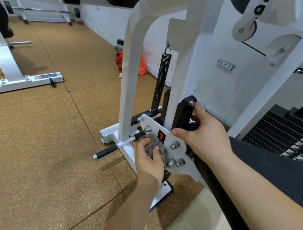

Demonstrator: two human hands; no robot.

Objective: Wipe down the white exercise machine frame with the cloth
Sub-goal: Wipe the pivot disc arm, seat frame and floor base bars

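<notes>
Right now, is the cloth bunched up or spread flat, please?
Bunched up: the cloth is crumpled in the left hand, against the white plate.

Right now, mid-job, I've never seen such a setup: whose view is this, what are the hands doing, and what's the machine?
One view, from a camera on the person's head, looking down at their own arms. The left hand holds a bunched grey cloth against a white bolted plate low on the white exercise machine frame. The right hand grips a black block beside that plate, probably for steadying. A black spring rises behind, over brown floor matting.
</notes>
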